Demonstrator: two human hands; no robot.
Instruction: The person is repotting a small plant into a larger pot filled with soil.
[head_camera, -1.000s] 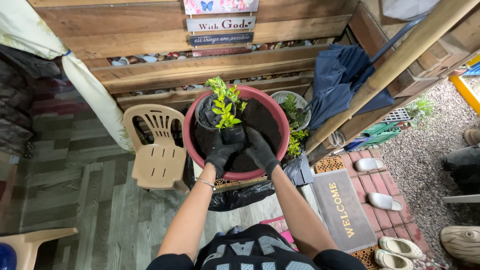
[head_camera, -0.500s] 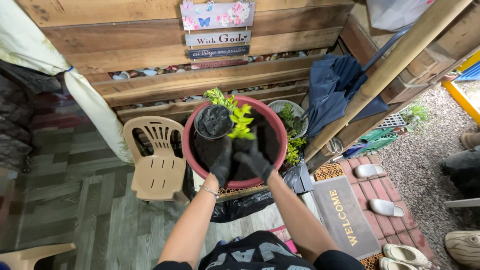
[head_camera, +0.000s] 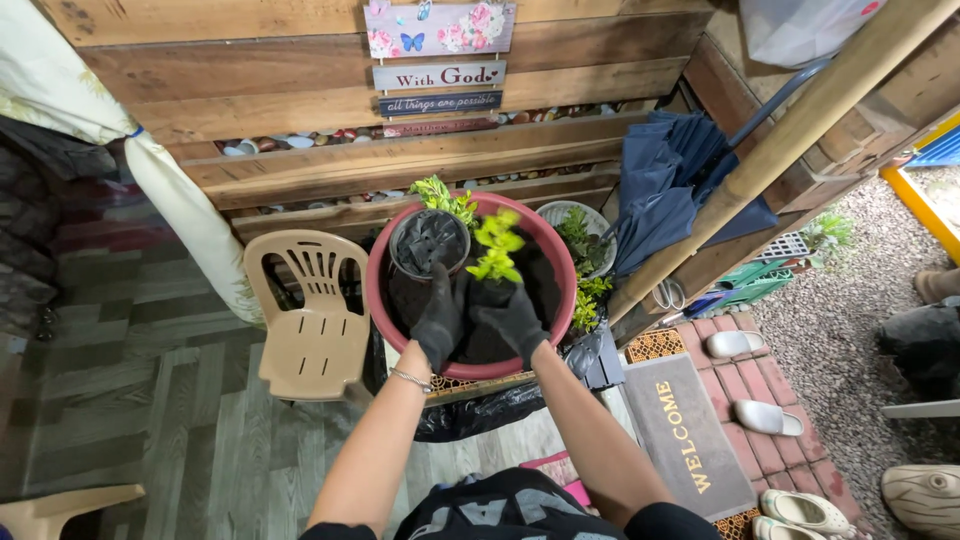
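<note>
Left hand (head_camera: 440, 318): gloved, cupping the seedling (head_camera: 497, 246) base, fingers half-curled.
Right hand (head_camera: 512, 318): gloved, gripping the same root clump.
Red pot (head_camera: 555, 250): lying under both hands.
Black pot (head_camera: 428, 241): sitting just beyond the left hand.

Soft, even daylight, brightest on grey gravel ground (head_camera: 850, 300) at right; left side dimmer. Shadows faint, no glare. Focus sharp at centre. Wide-angle lens bends straight lines near edges.

Wood-plank floor (head_camera: 150, 450) — beige plastic chair (head_camera: 310, 320), grey doormat (head_camera: 685, 440) on it.
</note>
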